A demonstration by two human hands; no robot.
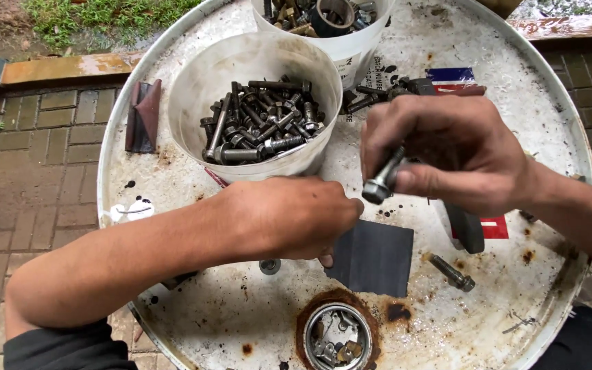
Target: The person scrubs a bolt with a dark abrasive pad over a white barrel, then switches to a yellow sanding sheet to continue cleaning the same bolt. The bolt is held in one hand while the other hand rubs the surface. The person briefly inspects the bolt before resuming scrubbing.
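I am outdoors in flat, grey daylight that throws no hard shadows. My counter (173, 301) is the round white top of a metal drum, its paint stained, scratched and spotted with rust, with a rusty ring around the open bung hole (338, 336) near me. Below it on my left lies a floor of brown brick paving (29, 171), damp-looking and mossy in the joints. A wet rusty ledge (70, 67) borders the bricks, and behind it grows a patch of grass (104, 14) beside bare earth.
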